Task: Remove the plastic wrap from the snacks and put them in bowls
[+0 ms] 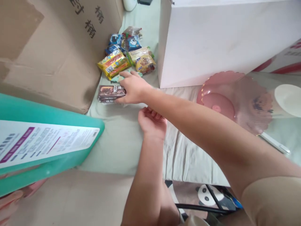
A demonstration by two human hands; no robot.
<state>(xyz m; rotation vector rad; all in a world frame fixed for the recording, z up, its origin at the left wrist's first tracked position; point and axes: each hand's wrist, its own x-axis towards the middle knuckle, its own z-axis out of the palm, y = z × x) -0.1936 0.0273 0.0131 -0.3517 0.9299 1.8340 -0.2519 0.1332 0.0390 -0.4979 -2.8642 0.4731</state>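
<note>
My right hand (135,88) reaches across from the right and grips the right end of a dark brown wrapped snack pack (109,93), its thumb along the near side. That pack lies on the pale green cloth. Just beyond those fingers are a yellow and red snack packet (114,64) and a light green wrapper (115,78), partly covered. My left hand (152,122) rests palm up below the right forearm, its fingers curled in. Nothing shows in its palm, though the forearm hides some of the fingertips.
Behind lie blue snack packets (133,43) and a yellow cookie packet (143,61). A cardboard box (58,56) and green jug (94,125) stand left. To the right are a white box (211,40), a pink scalloped plate (216,97) and a white round object (288,99).
</note>
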